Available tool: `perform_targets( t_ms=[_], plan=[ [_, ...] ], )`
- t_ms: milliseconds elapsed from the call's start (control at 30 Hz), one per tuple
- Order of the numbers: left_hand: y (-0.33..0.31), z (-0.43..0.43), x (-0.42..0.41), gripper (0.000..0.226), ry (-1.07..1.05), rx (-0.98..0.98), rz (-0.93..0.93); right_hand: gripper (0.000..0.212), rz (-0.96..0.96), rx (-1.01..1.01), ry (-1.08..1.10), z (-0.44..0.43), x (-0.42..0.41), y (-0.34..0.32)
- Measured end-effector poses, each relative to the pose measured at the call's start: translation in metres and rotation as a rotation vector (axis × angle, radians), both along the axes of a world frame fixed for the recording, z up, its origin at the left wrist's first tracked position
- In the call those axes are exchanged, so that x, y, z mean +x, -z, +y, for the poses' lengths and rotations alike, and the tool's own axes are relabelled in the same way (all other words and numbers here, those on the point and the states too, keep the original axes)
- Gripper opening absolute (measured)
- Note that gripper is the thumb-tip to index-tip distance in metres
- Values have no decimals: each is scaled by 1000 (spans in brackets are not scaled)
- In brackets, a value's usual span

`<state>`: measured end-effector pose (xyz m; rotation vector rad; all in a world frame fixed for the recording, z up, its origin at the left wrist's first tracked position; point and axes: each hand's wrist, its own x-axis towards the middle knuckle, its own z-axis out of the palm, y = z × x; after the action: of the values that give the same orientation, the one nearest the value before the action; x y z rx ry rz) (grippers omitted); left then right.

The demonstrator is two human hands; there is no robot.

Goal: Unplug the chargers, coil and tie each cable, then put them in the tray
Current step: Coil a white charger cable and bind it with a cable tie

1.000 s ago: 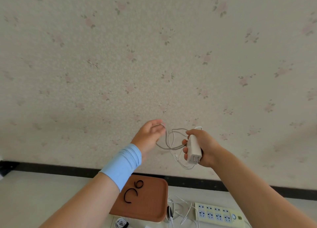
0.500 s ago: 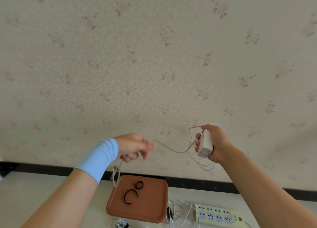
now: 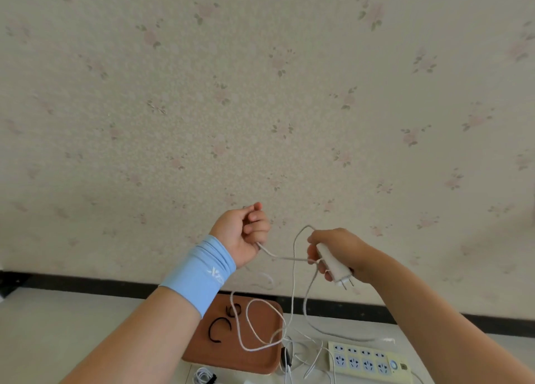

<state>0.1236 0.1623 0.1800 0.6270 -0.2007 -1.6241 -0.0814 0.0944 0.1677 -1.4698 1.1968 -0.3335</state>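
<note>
A: Where is the charger [image 3: 333,263]?
B: Up in the air in front of the flowered wall, well above the table [image 3: 58,325]. The right hand [image 3: 343,252] has its fingers wrapped round the white body. The 2 metal prongs stick out below the palm, pointing down and toward the camera.
A: And the left hand [image 3: 243,233]?
B: Raised near the right hand but apart from it, clenched in a fist on the white cable [image 3: 289,258]. A pale blue wristband [image 3: 199,270] sits on that wrist.
A: How does the cable run?
B: It leaves the bottom of the left fist and stretches across to the right hand's fingers. Another strand arcs up beside the right hand, then drops. The slack hangs in a loose loop over the brown tray [image 3: 225,357]. I cannot tell whether it touches the tray.
A: What lies in the tray?
B: 2 black ties [image 3: 220,328]: 1 open C shape, and 1 smaller, curled, just behind it.
A: Anything else on the table?
B: A cream power strip [image 3: 370,360] right of the tray, loose white cords [image 3: 311,354] tangled between them, and a small coiled cord [image 3: 202,376] at the picture's bottom edge.
</note>
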Motion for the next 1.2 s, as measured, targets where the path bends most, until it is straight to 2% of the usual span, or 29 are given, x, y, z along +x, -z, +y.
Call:
perform_targets(
  t_ms=[67, 133, 233, 333, 400, 467, 533, 600, 633, 733, 833, 900, 933, 1033, 1100, 1133, 1200],
  plan=[
    [1, -3, 1, 28, -40, -8, 141, 28, -116, 48, -187, 4, -2, -2],
    [3, -7, 3, 29, -70, -16, 239, 40, -152, 138, -416, 5, -2, -1],
    [3, -11, 15, 25, -186, -43, 291, 56, -177, 378, -749, 5, 0, 5],
    [4, -12, 27, 19, -380, -57, 299, 50, -239, 472, -893, 2, 2, 3],
    [3, -12, 35, 20, -498, -59, 277, 45, -148, 465, -917, -1, 3, 1],
    [2, -13, 44, 24, -601, -15, 221, 39, 46, 391, -937, 1, 6, 5],
    [4, -12, 50, 28, -672, 130, 46, 33, 114, 334, -848, 4, 8, 11],
    [10, -8, 45, 37, -570, 260, -168, 26, -21, 350, -712, 4, 7, 13],
    [14, -4, 39, 52, -449, 295, -230, 23, -125, 378, -658, 2, 5, 12],
    [18, 6, 25, 93, -121, 290, -246, 19, -447, 466, -522, -2, 2, 3],
    [18, 11, 13, 109, 93, 177, -199, 21, -696, 553, -327, -4, 2, 1],
    [17, 11, 4, 105, 268, 108, -304, 20, -814, 607, -205, -3, 3, 0],
    [14, 12, -2, 96, 361, 85, -414, 20, -844, 613, -159, -3, 3, -1],
    [8, 15, -15, 54, 503, 32, -851, 21, -871, 573, -41, -5, 4, -2],
    [8, 15, -20, 31, 468, 25, -996, 33, -818, 518, 34, -8, 2, -2],
    [8, 15, -22, 27, 421, 21, -960, 40, -766, 494, 42, -10, 0, -2],
    [5, 11, -28, 25, 260, 13, -657, 50, -622, 475, -26, -9, -3, -3]
  ],
)
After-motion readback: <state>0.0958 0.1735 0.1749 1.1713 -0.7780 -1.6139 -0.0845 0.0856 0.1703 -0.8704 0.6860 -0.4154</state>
